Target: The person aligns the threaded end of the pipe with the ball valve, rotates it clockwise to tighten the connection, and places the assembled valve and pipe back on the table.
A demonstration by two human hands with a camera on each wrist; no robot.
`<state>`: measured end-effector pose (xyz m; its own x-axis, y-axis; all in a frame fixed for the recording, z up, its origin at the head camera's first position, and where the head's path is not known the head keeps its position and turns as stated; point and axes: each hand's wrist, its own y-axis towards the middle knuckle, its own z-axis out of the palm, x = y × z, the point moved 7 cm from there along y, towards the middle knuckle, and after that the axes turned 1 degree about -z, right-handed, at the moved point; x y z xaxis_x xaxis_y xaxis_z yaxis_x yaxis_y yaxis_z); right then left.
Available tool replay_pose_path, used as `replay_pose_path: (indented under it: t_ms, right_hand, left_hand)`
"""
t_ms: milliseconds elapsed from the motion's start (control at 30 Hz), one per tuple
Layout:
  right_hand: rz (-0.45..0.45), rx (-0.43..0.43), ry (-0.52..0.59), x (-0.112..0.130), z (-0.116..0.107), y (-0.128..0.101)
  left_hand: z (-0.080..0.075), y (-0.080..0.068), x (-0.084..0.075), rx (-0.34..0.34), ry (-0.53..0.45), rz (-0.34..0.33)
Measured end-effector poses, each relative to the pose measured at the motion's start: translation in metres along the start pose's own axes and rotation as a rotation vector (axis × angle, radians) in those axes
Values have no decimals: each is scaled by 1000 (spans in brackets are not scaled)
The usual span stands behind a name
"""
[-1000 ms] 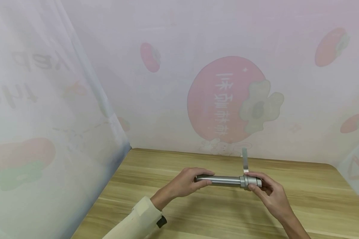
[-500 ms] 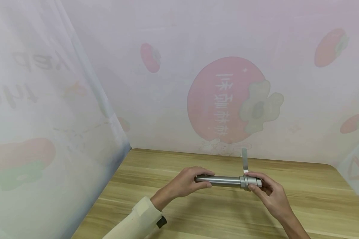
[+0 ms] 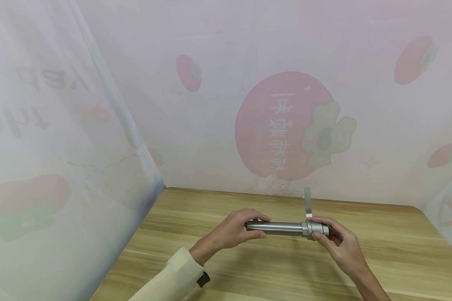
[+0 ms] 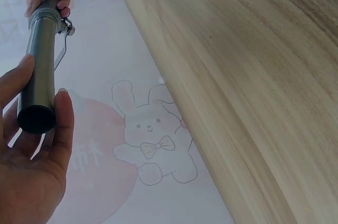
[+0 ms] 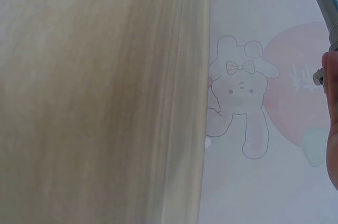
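A smooth metal pipe (image 3: pixel 284 228) is held level above the wooden table, with a metal ball valve (image 3: pixel 316 228) joined to its right end. The valve's flat lever handle (image 3: pixel 308 202) points away toward the back wall. My left hand (image 3: pixel 234 229) curls round the pipe's left end, fingers over the top and thumb along the near lower side. In the left wrist view the pipe's round end (image 4: pixel 37 118) faces the camera between thumb and fingers. My right hand (image 3: pixel 344 246) pinches the valve body between thumb and fingers. Only its edge shows in the right wrist view.
The wooden table (image 3: pixel 391 246) spreads beneath both hands. A pale cloth (image 3: pixel 211 138) printed with persimmons and a rabbit hangs behind its far edge, and another cloth (image 3: pixel 52 146) hangs at the left. A black strap end (image 3: pixel 203 279) sticks out by the left cuff.
The left thumb has shifted slightly lower on the pipe, spreading a little from the fingers. The pipe, the valve and the right hand have hardly moved.
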<state>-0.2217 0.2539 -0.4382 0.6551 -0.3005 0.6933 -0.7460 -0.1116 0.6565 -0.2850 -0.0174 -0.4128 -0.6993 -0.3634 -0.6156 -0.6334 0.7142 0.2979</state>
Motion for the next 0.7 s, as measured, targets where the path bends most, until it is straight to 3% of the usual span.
replay_pose_path:
  t_ms: [700]
  right_hand:
    - [19, 11, -6, -3, 0, 0]
  left_hand:
    - [2, 2, 0, 1, 26, -2]
